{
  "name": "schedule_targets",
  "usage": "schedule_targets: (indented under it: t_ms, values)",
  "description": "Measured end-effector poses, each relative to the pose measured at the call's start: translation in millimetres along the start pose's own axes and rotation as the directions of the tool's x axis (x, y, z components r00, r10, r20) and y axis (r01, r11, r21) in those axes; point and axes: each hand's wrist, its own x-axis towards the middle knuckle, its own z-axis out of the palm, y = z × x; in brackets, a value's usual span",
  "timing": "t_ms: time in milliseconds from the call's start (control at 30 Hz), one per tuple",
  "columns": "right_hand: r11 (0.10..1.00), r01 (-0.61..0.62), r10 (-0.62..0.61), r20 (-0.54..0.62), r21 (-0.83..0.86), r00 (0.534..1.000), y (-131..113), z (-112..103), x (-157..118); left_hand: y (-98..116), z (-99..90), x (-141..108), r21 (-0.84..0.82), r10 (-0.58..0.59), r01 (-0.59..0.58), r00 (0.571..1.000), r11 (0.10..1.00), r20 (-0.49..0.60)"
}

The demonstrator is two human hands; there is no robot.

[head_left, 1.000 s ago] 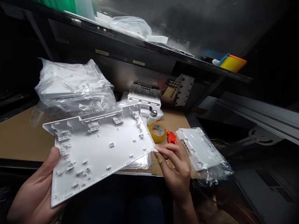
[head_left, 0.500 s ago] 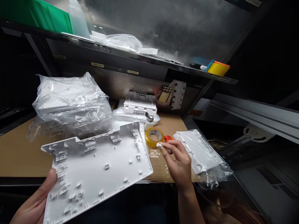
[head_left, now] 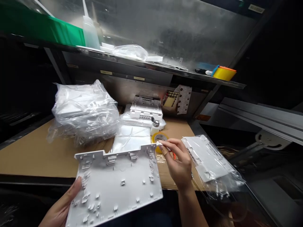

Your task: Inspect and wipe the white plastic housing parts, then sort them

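Note:
My left hand (head_left: 62, 208) grips the lower left edge of a large white plastic panel (head_left: 118, 186), its ribbed inner side facing up, held over the near table edge. My right hand (head_left: 178, 164) pinches a small white wad (head_left: 159, 144) between thumb and fingers, right at the panel's upper right corner. Just behind those fingers lies a yellow tape roll (head_left: 159, 138), and something orange (head_left: 174, 155) peeks out under the hand.
A heap of bagged white panels (head_left: 85, 110) sits at the back left. A bagged panel (head_left: 208, 162) hangs over the table's right edge. White housings (head_left: 146, 111) and a small bottle (head_left: 155, 125) stand at the back. A shelf (head_left: 142, 67) above carries a yellow container (head_left: 223, 73).
The panel has swung toward me and turned, its far edge now level. My right hand moved left with the white wad, from the tape roll to the panel's corner. The view shifted left.

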Motion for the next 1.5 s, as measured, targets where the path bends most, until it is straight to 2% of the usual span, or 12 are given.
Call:
schedule_targets:
  t_ms: [100, 200, 300, 533, 633, 800, 933, 1033, 1100, 1200, 1333, 1500]
  values:
    - [0.998, -0.035, 0.038, 0.045, -0.057, 0.998, 17, -2, -6, -7, 16.1, 3, 0.099, 0.119, -0.103, 0.978, 0.99, -0.172]
    - [0.99, -0.103, 0.102, -0.02, -0.098, 0.995, 27, -1, -8, -19, 41.5, 10, 0.253, 0.344, -0.265, 0.87, 0.93, -0.353]
    - [0.998, -0.004, 0.0, -0.084, -0.055, 0.996, 8, 5, -5, -34, 66.9, 22, 0.412, 0.459, -0.288, 0.788, 0.864, -0.411]
    - [0.946, 0.267, -0.268, -0.023, 0.182, 0.963, -77, 39, -7, -69, 100.3, 51, 0.419, 0.535, -0.387, 0.776, 0.821, -0.332]
    - [0.936, 0.287, -0.297, 0.019, 0.204, 0.955, -77, 46, -7, -74, 99.1, 57, 0.482, 0.571, -0.395, 0.763, 0.782, -0.302]
    - [0.957, 0.24, -0.227, -0.093, 0.165, 0.969, -68, 41, -5, -77, 95.1, 62, 0.547, 0.628, -0.443, 0.749, 0.71, -0.209]
    - [0.943, 0.284, -0.284, -0.024, 0.176, 0.959, -72, 43, -2, -76, 99.3, 62, 0.488, 0.56, -0.387, 0.781, 0.782, -0.278]
    - [0.976, 0.206, -0.205, -0.029, 0.07, 0.978, -40, 45, 11, -65, 99.9, 56, 0.391, 0.466, -0.328, 0.816, 0.86, -0.341]
    - [0.998, 0.011, -0.016, -0.077, -0.064, 0.997, 2, 43, 22, -52, 96.2, 49, 0.368, 0.441, -0.302, 0.81, 0.879, -0.388]
    - [0.924, -0.26, 0.248, -0.08, -0.281, 0.966, 74, 41, 32, -32, 87.2, 34, 0.307, 0.419, -0.313, 0.821, 0.899, -0.387]
    - [0.845, -0.351, 0.409, 0.064, -0.405, 0.91, 134, 49, 26, -16, 79.8, 15, 0.101, 0.239, -0.226, 0.96, 0.969, -0.145]
    - [0.797, -0.332, 0.437, 0.103, -0.504, 0.893, 147, 32, 6, -9, 77.6, 9, 0.08, 0.229, -0.239, 0.967, 0.968, 0.114]
